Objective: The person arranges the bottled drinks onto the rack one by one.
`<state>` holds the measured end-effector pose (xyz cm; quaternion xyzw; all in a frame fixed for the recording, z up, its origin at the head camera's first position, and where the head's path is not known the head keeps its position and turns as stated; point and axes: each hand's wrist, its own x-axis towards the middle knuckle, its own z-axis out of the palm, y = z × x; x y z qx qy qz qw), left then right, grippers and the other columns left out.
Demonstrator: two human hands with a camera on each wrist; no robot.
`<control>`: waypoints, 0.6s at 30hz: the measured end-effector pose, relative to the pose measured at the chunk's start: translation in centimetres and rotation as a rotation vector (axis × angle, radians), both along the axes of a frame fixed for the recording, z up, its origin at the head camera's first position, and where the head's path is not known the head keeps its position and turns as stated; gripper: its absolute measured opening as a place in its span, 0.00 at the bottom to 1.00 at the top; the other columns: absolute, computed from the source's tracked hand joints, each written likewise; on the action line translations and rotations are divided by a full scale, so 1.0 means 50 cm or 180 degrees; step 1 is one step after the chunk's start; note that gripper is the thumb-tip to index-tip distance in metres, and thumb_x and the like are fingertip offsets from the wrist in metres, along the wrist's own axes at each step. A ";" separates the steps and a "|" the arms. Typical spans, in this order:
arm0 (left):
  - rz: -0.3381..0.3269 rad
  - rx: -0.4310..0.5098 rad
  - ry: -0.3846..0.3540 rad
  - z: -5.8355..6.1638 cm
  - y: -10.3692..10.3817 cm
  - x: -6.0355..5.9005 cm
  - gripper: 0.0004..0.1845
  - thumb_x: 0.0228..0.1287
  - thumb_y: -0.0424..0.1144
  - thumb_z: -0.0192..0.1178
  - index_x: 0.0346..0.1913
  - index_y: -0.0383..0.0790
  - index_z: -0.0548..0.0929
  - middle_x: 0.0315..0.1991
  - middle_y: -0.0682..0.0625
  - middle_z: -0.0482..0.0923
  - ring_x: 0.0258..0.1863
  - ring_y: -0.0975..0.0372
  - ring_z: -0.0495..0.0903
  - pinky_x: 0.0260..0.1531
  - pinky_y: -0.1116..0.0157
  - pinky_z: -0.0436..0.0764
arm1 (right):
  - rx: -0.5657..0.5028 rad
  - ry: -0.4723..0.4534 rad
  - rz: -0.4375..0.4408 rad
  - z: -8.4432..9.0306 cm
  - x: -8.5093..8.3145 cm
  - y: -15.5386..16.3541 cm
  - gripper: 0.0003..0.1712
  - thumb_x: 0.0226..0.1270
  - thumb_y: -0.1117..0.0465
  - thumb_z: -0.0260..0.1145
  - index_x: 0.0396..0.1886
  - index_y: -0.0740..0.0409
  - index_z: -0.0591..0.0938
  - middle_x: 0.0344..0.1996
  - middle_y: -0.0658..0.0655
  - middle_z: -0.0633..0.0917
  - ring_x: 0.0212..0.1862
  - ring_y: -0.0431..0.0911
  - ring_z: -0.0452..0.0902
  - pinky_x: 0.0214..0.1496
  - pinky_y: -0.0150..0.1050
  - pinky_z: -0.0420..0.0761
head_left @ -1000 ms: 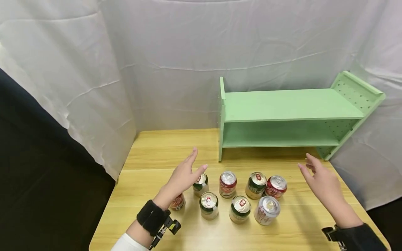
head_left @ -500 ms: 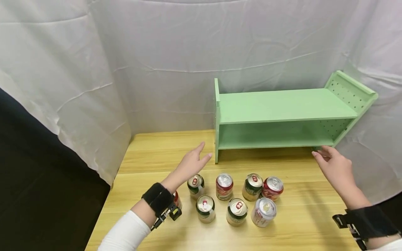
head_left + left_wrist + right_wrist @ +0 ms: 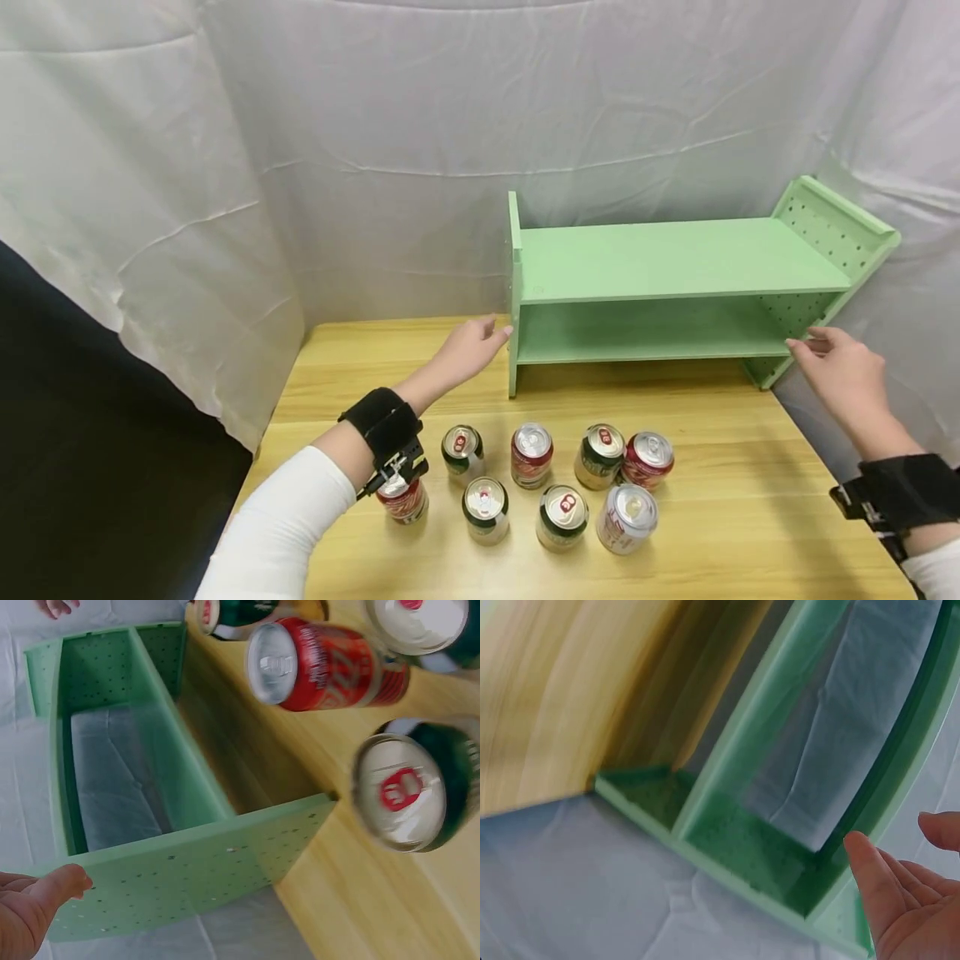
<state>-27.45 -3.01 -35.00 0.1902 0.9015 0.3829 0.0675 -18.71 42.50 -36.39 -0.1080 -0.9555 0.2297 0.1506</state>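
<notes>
A light green two-tier shelf (image 3: 682, 258) with perforated side panels stands at the back right of the wooden table. My left hand (image 3: 467, 350) is just left of its left panel, fingers pointing forward and thumb apart. In the left wrist view, the left thumb (image 3: 64, 889) overlaps the top edge of that panel. On the opposite side, my right hand (image 3: 843, 375) is beside the right panel, fingers loosely bent and holding nothing. The right wrist view shows the right hand (image 3: 915, 900) with a fingertip right at the shelf's upper end.
Several drink cans stand upright in front of the shelf: red ones (image 3: 532, 455), green-and-gold ones (image 3: 600, 457) and a pale one (image 3: 627, 518). Another red can (image 3: 405, 502) is partly behind the left wrist strap (image 3: 384, 425). White cloth (image 3: 420, 125) hangs behind the table.
Both hands have reached forward, the left up to the shelf's left panel and the right outward to its right panel. The head view has shifted slightly; the cans keep their arrangement.
</notes>
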 end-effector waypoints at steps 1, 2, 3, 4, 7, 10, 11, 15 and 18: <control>0.0011 0.0013 0.0016 0.006 0.005 -0.004 0.33 0.71 0.51 0.45 0.67 0.27 0.61 0.65 0.35 0.64 0.65 0.48 0.66 0.63 0.56 0.65 | 0.0006 -0.0012 -0.0043 0.007 -0.004 0.009 0.34 0.72 0.50 0.48 0.62 0.78 0.63 0.49 0.78 0.75 0.49 0.71 0.70 0.54 0.64 0.60; 0.0018 0.0035 0.0026 0.013 0.010 -0.008 0.33 0.71 0.51 0.45 0.67 0.27 0.62 0.66 0.35 0.64 0.65 0.48 0.66 0.63 0.56 0.65 | -0.0006 -0.0037 -0.0092 0.015 -0.008 0.017 0.35 0.72 0.50 0.48 0.62 0.78 0.63 0.49 0.79 0.74 0.50 0.72 0.69 0.57 0.64 0.58; 0.0032 0.0061 0.0025 0.019 0.014 -0.012 0.32 0.72 0.51 0.45 0.67 0.27 0.62 0.66 0.36 0.63 0.65 0.49 0.65 0.63 0.56 0.65 | -0.0005 -0.0058 -0.0153 0.021 -0.012 0.025 0.35 0.72 0.49 0.47 0.62 0.79 0.62 0.50 0.79 0.74 0.50 0.72 0.68 0.58 0.65 0.56; 0.0049 0.0087 0.0028 0.026 0.019 -0.016 0.32 0.72 0.50 0.45 0.67 0.27 0.62 0.67 0.36 0.63 0.65 0.48 0.65 0.63 0.56 0.65 | -0.0010 -0.0092 -0.0219 0.028 -0.015 0.032 0.36 0.72 0.49 0.46 0.62 0.79 0.62 0.50 0.79 0.73 0.51 0.72 0.67 0.59 0.65 0.55; 0.0109 0.0144 0.0007 0.041 0.029 -0.028 0.32 0.72 0.50 0.44 0.67 0.26 0.61 0.67 0.36 0.63 0.66 0.49 0.65 0.63 0.56 0.65 | -0.0072 -0.0239 -0.0428 0.043 -0.029 0.049 0.39 0.73 0.46 0.43 0.65 0.79 0.58 0.53 0.80 0.70 0.53 0.73 0.63 0.61 0.65 0.54; 0.0194 0.0199 -0.0055 0.050 0.033 -0.040 0.32 0.72 0.50 0.43 0.67 0.26 0.61 0.67 0.36 0.62 0.65 0.49 0.66 0.64 0.56 0.64 | -0.0090 -0.0337 -0.0555 0.056 -0.046 0.060 0.40 0.73 0.46 0.42 0.65 0.79 0.56 0.54 0.81 0.68 0.55 0.73 0.60 0.60 0.64 0.56; 0.0226 0.0215 -0.0077 0.052 0.033 -0.043 0.32 0.72 0.50 0.43 0.67 0.27 0.61 0.67 0.36 0.62 0.61 0.49 0.71 0.64 0.57 0.64 | -0.0057 -0.0356 -0.0583 0.061 -0.053 0.063 0.39 0.73 0.46 0.42 0.65 0.78 0.58 0.54 0.81 0.68 0.55 0.73 0.60 0.60 0.64 0.56; 0.0361 0.0359 -0.0103 0.064 0.030 -0.057 0.32 0.72 0.50 0.44 0.67 0.27 0.62 0.66 0.36 0.64 0.60 0.49 0.72 0.63 0.56 0.65 | 0.0062 -0.0354 -0.0676 0.090 -0.076 0.076 0.32 0.72 0.49 0.43 0.55 0.77 0.69 0.50 0.81 0.69 0.52 0.73 0.63 0.52 0.62 0.64; 0.0453 0.0495 -0.0118 0.074 0.026 -0.063 0.31 0.72 0.49 0.43 0.66 0.26 0.62 0.66 0.35 0.64 0.66 0.48 0.64 0.64 0.56 0.65 | 0.0045 -0.0331 -0.0731 0.112 -0.092 0.080 0.30 0.71 0.50 0.43 0.37 0.78 0.73 0.34 0.77 0.74 0.39 0.68 0.67 0.35 0.53 0.70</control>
